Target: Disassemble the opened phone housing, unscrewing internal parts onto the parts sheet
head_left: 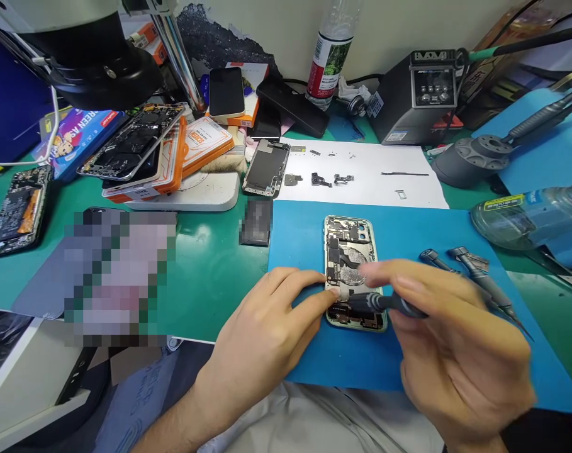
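Note:
An opened smartphone lies back-down on the blue mat, its boards, flex cables and a round coil exposed. My left hand is at its left edge, fingertips pressed on the frame and lower inside part, steadying it. In a pinch, my right hand holds a dark precision screwdriver low over the phone; its tip is near the left fingertips, and I cannot tell whether it touches. The right fingers are slightly blurred. To the right lie more screwdrivers on the mat.
Behind the mat, small metal brackets and screws lie on a white sheet. A removed phone screen and a dark battery-like block sit left. Further off stand a soldering station, a water bottle and a microscope head.

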A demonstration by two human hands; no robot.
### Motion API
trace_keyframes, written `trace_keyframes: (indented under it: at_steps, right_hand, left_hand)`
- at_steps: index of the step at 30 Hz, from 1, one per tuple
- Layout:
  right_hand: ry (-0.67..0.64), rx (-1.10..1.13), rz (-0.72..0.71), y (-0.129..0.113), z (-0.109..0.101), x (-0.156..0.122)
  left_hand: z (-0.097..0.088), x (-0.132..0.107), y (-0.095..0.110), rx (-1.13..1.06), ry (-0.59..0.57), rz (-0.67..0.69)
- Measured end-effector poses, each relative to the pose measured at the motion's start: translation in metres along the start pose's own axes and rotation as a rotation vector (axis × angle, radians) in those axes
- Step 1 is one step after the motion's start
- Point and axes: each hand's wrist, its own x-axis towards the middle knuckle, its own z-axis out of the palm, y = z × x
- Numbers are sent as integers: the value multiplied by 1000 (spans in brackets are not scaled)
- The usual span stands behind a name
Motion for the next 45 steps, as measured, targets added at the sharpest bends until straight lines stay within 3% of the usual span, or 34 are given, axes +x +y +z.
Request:
trace_keyframes:
  at_steps: [5,12,21,28,35,37,41,43,45]
  right_hand:
    - [49,23,25,6,3,4]
    - [49,-14,-62,2,0,5]
    - [73,56,-87,10,3,0]
    - [-21,81,-115,8,6,5]
    - [30,74,-69,6,6,-1]
    - [129,74,-32,6,7,-1]
    - [558,45,93,5,4,3]
    - [615,40,177,7,-7,5]
    - [589,0,257,12,-26,5]
  left_hand:
    - [-1,0,1,-103,39,-27]
    - [-2,-3,3,-221,91,-126]
    - [-2,-1,4,-150,79,-88]
    - [1,2,5,-16,30,-14]
    - [3,3,10,140,47,22]
    - [3,3,11,156,60,11]
    - [1,2,10,127,83,-16]
    - [0,0,9,116,76,-10]
    - [-1,-1,8,120,47,12]
